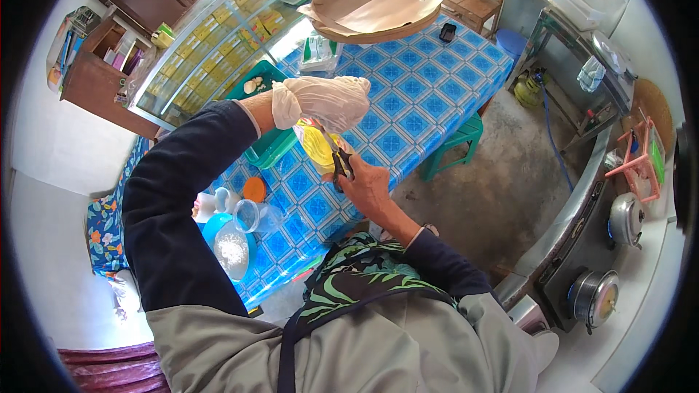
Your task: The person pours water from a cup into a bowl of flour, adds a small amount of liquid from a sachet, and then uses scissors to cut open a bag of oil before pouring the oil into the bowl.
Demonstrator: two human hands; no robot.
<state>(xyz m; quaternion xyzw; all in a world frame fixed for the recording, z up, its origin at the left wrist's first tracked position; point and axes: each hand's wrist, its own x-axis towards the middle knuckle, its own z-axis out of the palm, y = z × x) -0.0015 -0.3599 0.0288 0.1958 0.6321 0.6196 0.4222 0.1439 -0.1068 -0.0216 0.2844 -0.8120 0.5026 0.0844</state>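
My left hand (324, 100), covered by a loose whitish plastic bag or glove, is over the table and holds a yellow packet (314, 149) from its top. The covering hides its fingers. Black-handled scissors (339, 164) are in my right hand (370, 191), with fingers through the loops. Their blades point up at the packet's upper part, against it or just in front. Beside the left hand lies a green tray (271, 151) with a few pale lumps (255, 85) in it. Closer to me stand a blue bowl (216, 227) of white powder, a clear plastic tub (261, 217) and an orange lid (254, 189).
A blue patterned cloth (415, 87) covers the table. At its far end are a large round tray lined with brown paper (371, 7) and a dark small object (448, 32). A green stool (460, 143) stands right; pots (593, 297) sit on a stove (575, 255).
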